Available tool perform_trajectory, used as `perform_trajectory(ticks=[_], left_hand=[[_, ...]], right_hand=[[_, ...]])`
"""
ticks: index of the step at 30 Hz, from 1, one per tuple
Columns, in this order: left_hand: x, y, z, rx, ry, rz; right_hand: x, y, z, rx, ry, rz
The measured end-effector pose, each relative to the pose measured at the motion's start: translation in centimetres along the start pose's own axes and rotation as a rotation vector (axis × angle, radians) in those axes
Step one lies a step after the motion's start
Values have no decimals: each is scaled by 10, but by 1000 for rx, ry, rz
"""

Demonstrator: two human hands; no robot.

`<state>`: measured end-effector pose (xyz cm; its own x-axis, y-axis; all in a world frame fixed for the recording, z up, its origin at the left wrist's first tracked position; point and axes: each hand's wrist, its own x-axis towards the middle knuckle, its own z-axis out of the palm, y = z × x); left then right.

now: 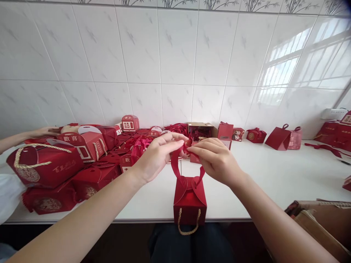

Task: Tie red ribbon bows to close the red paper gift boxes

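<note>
A small red gift box stands at the table's front edge, with a gold rope handle hanging down its front. From its top, both ends of a red ribbon rise to my hands. My left hand pinches the ribbon between thumb and fingers, above and slightly left of the box. Close beside it, my right hand has its fingertips closed on the other side of the same ribbon. The part of the ribbon between the fingertips is partly hidden.
Red boxes are heaped at left, where another person's hand reaches in. Ribbons and a cardboard box lie behind my hands. More small boxes line the wall at right. A brown container is at lower right.
</note>
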<state>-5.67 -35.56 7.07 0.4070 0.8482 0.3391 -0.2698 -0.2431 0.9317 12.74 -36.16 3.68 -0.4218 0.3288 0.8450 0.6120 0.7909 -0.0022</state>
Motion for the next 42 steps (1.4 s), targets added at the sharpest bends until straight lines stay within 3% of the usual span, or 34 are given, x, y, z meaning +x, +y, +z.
perform_trajectory(ticks=[3, 5, 7, 10, 12, 15, 17, 20, 24, 28, 33, 35, 38, 42], left_hand=[[-8, -5, 3, 254, 129, 197], [-13, -7, 0, 387, 205, 316], [-19, -7, -9, 525, 290, 390], [-30, -10, -38, 831, 405, 428], [-43, -18, -63, 998, 417, 397], [-68, -44, -100, 1116, 410, 291], [-83, -66, -118, 1136, 374, 185], [-93, -90, -125, 1121, 283, 44], [-79, -101, -100, 1082, 226, 16], [-56, -105, -60, 734, 155, -113], [-45, -122, -27, 475, 144, -240], [-45, -125, -26, 415, 120, -324], [-44, -120, -35, 405, 24, -422], [-36, -105, -59, 621, 23, -477]], right_hand=[[-3, -7, 1, 3, 156, 138], [-8, -9, -3, -26, 299, 328], [-19, -9, -11, -76, 356, 544], [-53, -2, -28, -98, 263, 859], [-85, 5, -37, -64, 191, 1061], [-136, 12, -42, -64, 166, 1293], [-161, 16, -41, -83, 75, 1373], [-172, 19, -34, -155, -19, 1355], [-149, 15, -18, -211, 56, 1119], [-117, 0, 12, 156, -80, 971], [-103, -9, 47, 749, -197, 1099], [-104, -8, 50, 923, -205, 1182], [-105, -5, 39, 961, -217, 1224], [-105, -4, 13, 764, -277, 1048]])
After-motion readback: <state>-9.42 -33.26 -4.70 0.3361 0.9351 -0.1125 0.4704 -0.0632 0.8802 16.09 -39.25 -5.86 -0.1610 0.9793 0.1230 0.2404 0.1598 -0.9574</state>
